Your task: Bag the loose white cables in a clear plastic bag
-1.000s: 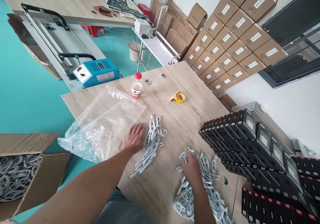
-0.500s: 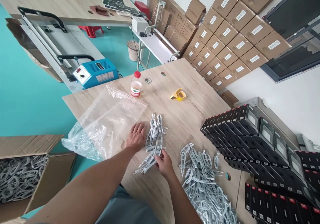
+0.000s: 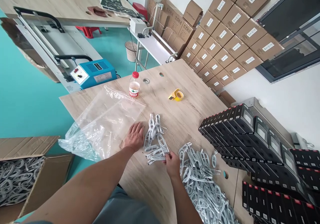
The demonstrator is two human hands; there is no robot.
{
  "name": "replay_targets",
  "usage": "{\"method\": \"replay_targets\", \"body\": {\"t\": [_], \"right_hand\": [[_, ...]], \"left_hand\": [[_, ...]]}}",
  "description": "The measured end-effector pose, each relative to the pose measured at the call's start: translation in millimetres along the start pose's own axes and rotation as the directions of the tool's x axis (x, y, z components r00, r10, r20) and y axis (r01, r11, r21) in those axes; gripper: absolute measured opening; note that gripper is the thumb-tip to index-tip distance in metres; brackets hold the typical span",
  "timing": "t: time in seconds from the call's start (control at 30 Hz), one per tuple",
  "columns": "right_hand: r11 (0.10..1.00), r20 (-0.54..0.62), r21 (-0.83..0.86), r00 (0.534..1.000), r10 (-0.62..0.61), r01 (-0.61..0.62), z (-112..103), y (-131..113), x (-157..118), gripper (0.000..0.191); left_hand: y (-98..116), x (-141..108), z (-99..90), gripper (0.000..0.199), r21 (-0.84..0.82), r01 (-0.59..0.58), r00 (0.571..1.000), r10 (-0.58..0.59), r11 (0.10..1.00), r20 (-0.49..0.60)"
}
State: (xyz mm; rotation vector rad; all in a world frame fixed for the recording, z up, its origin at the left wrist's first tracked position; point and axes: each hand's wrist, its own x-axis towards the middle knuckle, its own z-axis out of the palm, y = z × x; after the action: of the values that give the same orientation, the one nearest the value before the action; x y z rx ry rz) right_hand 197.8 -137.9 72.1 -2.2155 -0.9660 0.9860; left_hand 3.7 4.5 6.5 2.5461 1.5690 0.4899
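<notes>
On the bench (image 3: 190, 117), a small group of coiled white cables (image 3: 155, 130) lies just right of the clear plastic bag (image 3: 110, 117). The left hand (image 3: 135, 137) rests flat, gripping nothing, at the bag's right edge; farther right of it, the right hand (image 3: 173, 164) pinches one of those cables. A larger cable heap (image 3: 200, 180) lies well right of the bag.

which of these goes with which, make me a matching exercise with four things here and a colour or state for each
1. left hand
2. tape dispenser
3. right hand
4. bottle

a. yellow
b. palm down beside the small cable bunch
c. red-capped, standing upright
d. gripping a pale cable

Right pairs: 1-b, 2-a, 3-d, 4-c
</notes>
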Motion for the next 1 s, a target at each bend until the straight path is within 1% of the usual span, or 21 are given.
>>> {"method": "replay_targets", "body": {"t": [0.1, 0.17, 0.27, 0.33, 0.43, 0.5, 0.57, 0.63, 0.67, 0.7, 0.73, 0.77, 0.8, 0.83, 0.87, 0.9, 0.97, 1.0], "right_hand": [[0.998, -0.011, -0.068, 1.000, -0.007, 0.007, -9.3, 4.8, 1.6, 0.032], [0.992, 0.009, -0.122, 1.000, -0.001, 0.002, -14.7, 7.5, 3.6, 0.029], [0.972, 0.100, -0.233, 0.995, 0.016, 0.008, -26.8, 12.3, 6.5, 0.026], [0.942, 0.174, -0.333, 0.984, 0.029, 0.031, -39.4, 15.7, 6.5, 0.027], [0.851, 0.225, -0.521, 0.972, 0.067, 0.062, -62.9, 16.9, 1.5, 0.028], [0.759, 0.206, -0.648, 0.973, 0.103, 0.057, -76.8, 12.0, -4.6, 0.026], [0.669, 0.174, -0.741, 0.979, 0.110, 0.057, -83.2, 1.3, -10.5, 0.023], [0.615, 0.169, -0.782, 0.984, 0.056, 0.099, -77.0, -14.2, -13.3, 0.027], [0.607, 0.188, -0.781, 0.982, 0.002, 0.148, -68.5, -22.7, -12.9, 0.031], [0.608, 0.229, -0.761, 0.970, -0.077, 0.228, -56.9, -30.9, -11.3, 0.035], [0.609, 0.282, -0.724, 0.945, -0.169, 0.325, -43.0, -38.4, -8.5, 0.039], [0.603, 0.337, -0.676, 0.905, -0.260, 0.425, -28.1, -44.8, -4.9, 0.043], [0.589, 0.382, -0.631, 0.863, -0.331, 0.505, -13.3, -49.6, -1.0, 0.048], [0.572, 0.413, -0.601, 0.830, -0.374, 0.557, -0.2, -52.8, 2.6, 0.053], [0.560, 0.428, -0.595, 0.817, -0.385, 0.576, 10.2, -54.2, 5.5, 0.053], [0.553, 0.434, -0.611, 0.824, -0.364, 0.566, 17.3, -53.9, 7.0, 0.049], [0.516, 0.468, -0.663, 0.838, -0.281, 0.543, 20.2, -48.1, 5.1, 0.033], [0.489, 0.501, -0.680, 0.833, -0.235, 0.547, 16.6, -43.1, 1.5, 0.027]], "left_hand": [[-0.1, 0.2, -0.1, 0.048, 0.000, -0.005, 1.000, 0.005, 1.000, -0.003], [0.0, 0.4, -0.1, 0.047, 0.001, -0.007, 1.000, 0.007, 1.000, -0.007], [0.4, 0.4, 0.3, 0.046, 0.001, -0.005, 1.000, 0.005, 1.000, -0.011], [0.6, 0.2, 0.8, 0.046, 0.000, 0.001, 1.000, -0.001, 1.000, -0.012], [0.7, -0.6, 1.6, 0.046, -0.001, 0.012, 1.000, -0.012, 1.000, -0.012], [0.6, -1.1, 2.0, 0.046, -0.002, 0.014, 1.000, -0.014, 1.000, -0.009], [0.5, -1.3, 2.2, 0.047, -0.004, 0.012, 1.000, -0.012, 1.000, -0.005], [0.4, -1.3, 2.2, 0.048, -0.006, 0.009, 1.000, -0.009, 1.000, 0.000], [0.3, -1.2, 2.1, 0.048, -0.007, 0.010, 1.000, -0.010, 1.000, 0.001], [0.2, -1.0, 1.9, 0.048, -0.007, 0.011, 1.000, -0.011, 1.000, 0.001], [0.1, -0.9, 1.5, 0.048, -0.007, 0.014, 1.000, -0.014, 1.000, 0.001], [0.0, -0.7, 1.1, 0.048, -0.007, 0.016, 1.000, -0.016, 1.000, 0.001], [0.0, -0.7, 0.5, 0.048, -0.007, 0.016, 1.000, -0.016, 1.000, 0.002], [0.0, -0.7, -0.1, 0.048, -0.008, 0.015, 1.000, -0.015, 1.000, 0.004], [0.1, -0.8, -0.7, 0.048, -0.009, 0.014, 1.000, -0.013, 1.000, 0.007], [0.2, -1.0, -1.3, 0.047, -0.010, 0.012, 1.000, -0.012, 1.000, 0.011], [0.8, -1.6, -1.9, 0.047, -0.015, 0.013, 1.000, -0.013, 1.000, 0.019], [1.1, -1.9, -2.0, 0.047, -0.018, 0.015, 1.000, -0.015, 1.000, 0.023]]}}
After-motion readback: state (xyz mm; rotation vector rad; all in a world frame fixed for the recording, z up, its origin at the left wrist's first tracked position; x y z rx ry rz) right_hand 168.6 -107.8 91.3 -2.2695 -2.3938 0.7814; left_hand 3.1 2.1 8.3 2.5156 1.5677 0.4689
